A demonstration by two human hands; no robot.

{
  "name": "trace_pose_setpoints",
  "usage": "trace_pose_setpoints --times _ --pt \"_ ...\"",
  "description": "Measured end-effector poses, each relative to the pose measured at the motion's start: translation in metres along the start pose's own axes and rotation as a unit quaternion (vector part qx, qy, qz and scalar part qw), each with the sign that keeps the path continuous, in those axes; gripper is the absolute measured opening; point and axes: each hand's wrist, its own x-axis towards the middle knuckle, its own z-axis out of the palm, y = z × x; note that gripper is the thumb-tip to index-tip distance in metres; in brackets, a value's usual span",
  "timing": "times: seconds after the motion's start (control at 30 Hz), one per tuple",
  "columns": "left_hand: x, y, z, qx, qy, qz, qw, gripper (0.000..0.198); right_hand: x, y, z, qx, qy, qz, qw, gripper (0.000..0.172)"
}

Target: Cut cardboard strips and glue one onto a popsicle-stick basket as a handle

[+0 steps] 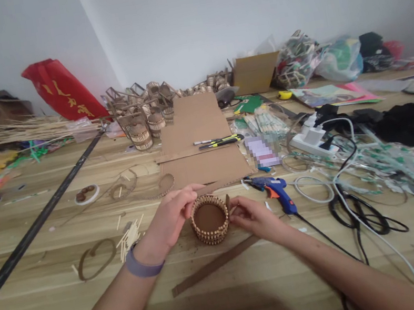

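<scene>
A small round basket (212, 237), walled with short sticks and with a brown inside, stands upright on the table in front of me. My left hand (177, 211) is closed at its far left rim, with a long brown cardboard strip (223, 182) running out to the right from its fingers. On the other side, my right hand (250, 213) pinches a short upright end of brown strip (227, 202) against the basket's right wall. Another flat cardboard strip (214, 267) lies nearer to me, partly under my right hand.
A blue glue gun (277, 190) lies to the right, its cable trailing towards me. Beyond are cutter knives (221, 142) on a cardboard sheet (195, 119). Loose sticks (130, 239) lie left, a power strip (312, 141) right, and several finished baskets (141, 136) at the back.
</scene>
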Motion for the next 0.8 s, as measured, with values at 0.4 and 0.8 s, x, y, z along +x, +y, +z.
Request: trace_pose_setpoints --times 0.4,0.8 --pt "0.002 0.002 -0.001 0.039 -0.002 0.011 0.999 0.039 0.026 -0.084 -0.075 0.065 0.1 0.065 0.991 0.045" --pt "0.0 0.002 -0.007 0.076 0.008 -0.009 0.997 0.035 0.038 -0.148 -0.074 0.011 -0.104 0.176 0.979 0.038"
